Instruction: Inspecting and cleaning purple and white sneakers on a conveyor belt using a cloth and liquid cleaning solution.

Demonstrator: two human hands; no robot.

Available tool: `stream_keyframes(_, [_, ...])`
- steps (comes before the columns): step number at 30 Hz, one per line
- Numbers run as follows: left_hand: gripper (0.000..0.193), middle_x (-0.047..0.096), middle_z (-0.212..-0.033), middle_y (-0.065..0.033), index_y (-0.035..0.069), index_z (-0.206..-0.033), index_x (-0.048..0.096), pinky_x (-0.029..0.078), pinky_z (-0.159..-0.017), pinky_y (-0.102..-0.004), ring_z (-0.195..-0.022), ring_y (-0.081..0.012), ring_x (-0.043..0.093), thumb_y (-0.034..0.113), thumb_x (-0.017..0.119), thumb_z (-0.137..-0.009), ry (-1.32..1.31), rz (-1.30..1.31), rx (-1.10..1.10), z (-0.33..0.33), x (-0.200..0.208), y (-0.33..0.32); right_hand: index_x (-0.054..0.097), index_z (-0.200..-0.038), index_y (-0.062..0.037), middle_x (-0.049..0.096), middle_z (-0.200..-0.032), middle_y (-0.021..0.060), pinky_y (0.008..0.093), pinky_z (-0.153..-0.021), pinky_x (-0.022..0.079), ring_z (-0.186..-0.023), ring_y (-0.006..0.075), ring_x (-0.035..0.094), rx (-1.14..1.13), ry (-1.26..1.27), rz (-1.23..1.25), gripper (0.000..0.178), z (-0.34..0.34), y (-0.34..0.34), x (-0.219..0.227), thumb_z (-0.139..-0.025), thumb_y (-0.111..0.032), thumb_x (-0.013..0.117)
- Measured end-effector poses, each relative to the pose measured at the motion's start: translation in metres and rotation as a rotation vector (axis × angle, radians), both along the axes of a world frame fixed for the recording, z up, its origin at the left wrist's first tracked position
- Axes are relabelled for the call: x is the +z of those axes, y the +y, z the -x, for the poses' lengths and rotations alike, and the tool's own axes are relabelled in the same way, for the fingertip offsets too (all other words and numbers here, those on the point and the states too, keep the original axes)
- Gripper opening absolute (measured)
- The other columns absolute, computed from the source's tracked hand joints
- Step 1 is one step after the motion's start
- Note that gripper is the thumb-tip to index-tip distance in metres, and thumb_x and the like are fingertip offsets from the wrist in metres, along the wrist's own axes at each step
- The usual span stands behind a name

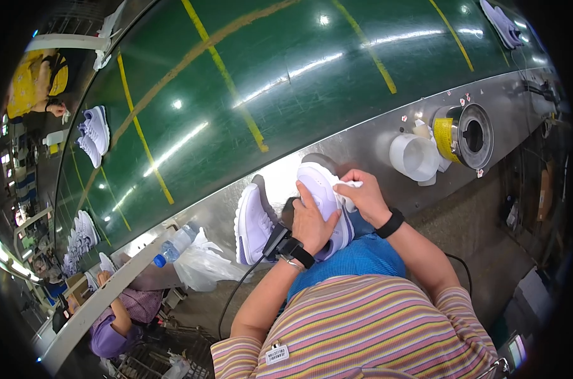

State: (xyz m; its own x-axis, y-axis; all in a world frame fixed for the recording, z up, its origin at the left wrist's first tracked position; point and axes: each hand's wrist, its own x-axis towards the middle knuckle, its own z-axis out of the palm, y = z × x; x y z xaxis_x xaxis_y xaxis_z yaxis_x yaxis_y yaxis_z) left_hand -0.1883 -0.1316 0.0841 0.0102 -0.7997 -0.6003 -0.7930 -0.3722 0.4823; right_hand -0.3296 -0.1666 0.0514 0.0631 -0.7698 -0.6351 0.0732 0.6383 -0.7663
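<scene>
A pale lavender sneaker (pixel 320 183) with a white sole stands in front of me at the metal ledge, toe pointing away. My left hand (pixel 311 222) grips it across the upper, thumb and fingers spread over its sides. In my right hand (pixel 367 197) a small white cloth (pixel 349 187) is pinched, pressed against the right side of the sneaker near the toe. A second lavender sneaker (pixel 255 222) leans on the ledge just left of my left hand, its sole turned outward. Part of the held sneaker's heel is hidden by my left hand and wrist straps.
A green conveyor belt (pixel 286 107) with yellow lines runs beyond the metal ledge (pixel 368 151), carrying lavender shoes (pixel 95 136). Right of me stand a white cup (pixel 412 156) and a round metal container (pixel 472 136). A bottle (pixel 176 245) and plastic bag (pixel 204 262) lie left. Co-workers sit further left.
</scene>
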Motion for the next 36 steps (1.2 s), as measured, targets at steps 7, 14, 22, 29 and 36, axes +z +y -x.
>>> stream_keyframes(7, [0.103, 0.042, -0.099, -0.0306, -0.010, -0.133, -0.002, 0.047, -0.070, -0.0403, -0.081, -0.0410, 0.052, 0.031, 0.069, -0.070, 0.012, -0.001, -0.002, 0.000, -0.003, 0.002, 0.057, -0.073, -0.0005, 0.056, -0.069, 0.0013, 0.0209, -0.056, 0.040, -0.065, 0.0058, 0.049, 0.015, -0.005, 0.001, 0.015, 0.002, 0.005, -0.001, -0.067, -0.009, 0.069])
stream_keyframes(14, [0.102, 0.042, -0.099, -0.0306, -0.011, -0.133, -0.001, 0.047, -0.069, -0.0399, -0.080, -0.0405, 0.052, 0.031, 0.069, -0.071, -0.005, -0.012, -0.006, -0.001, -0.001, 0.000, 0.057, -0.075, -0.0021, 0.056, -0.072, -0.0007, 0.0197, -0.059, 0.039, -0.066, 0.0050, 0.049, 0.022, -0.032, -0.015, 0.012, 0.001, 0.008, 0.000, -0.069, -0.004, 0.067])
stream_keyframes(22, [0.103, 0.042, -0.098, -0.0307, -0.010, -0.133, -0.002, 0.047, -0.069, -0.0409, -0.082, -0.0419, 0.052, 0.030, 0.069, -0.070, 0.008, -0.019, 0.005, -0.001, 0.003, -0.002, 0.057, -0.074, -0.0013, 0.055, -0.069, 0.0003, 0.0209, -0.057, 0.039, -0.063, 0.0056, 0.048, 0.019, 0.051, 0.066, 0.014, -0.001, 0.008, -0.004, -0.068, -0.007, 0.068])
stream_keyframes(29, [0.103, 0.042, -0.099, -0.0301, -0.009, -0.133, -0.001, 0.046, -0.072, -0.0414, -0.086, -0.0423, 0.051, 0.030, 0.069, -0.070, 0.011, -0.031, 0.015, 0.000, 0.001, 0.001, 0.059, -0.076, 0.0005, 0.057, -0.069, 0.0012, 0.0221, -0.060, 0.041, -0.066, 0.0073, 0.051, 0.082, 0.086, 0.094, 0.014, -0.003, -0.005, 0.000, -0.068, -0.007, 0.067])
stream_keyframes(36, [0.102, 0.041, -0.100, -0.0302, -0.010, -0.133, -0.001, 0.046, -0.072, -0.0416, -0.086, -0.0425, 0.050, 0.031, 0.069, -0.071, 0.046, -0.020, 0.036, -0.002, -0.001, 0.003, 0.066, -0.081, -0.0035, 0.061, -0.078, 0.0088, 0.0280, -0.070, 0.045, -0.077, 0.0187, 0.059, 0.537, 0.289, 0.473, 0.012, -0.018, -0.073, 0.002, -0.071, -0.009, 0.065])
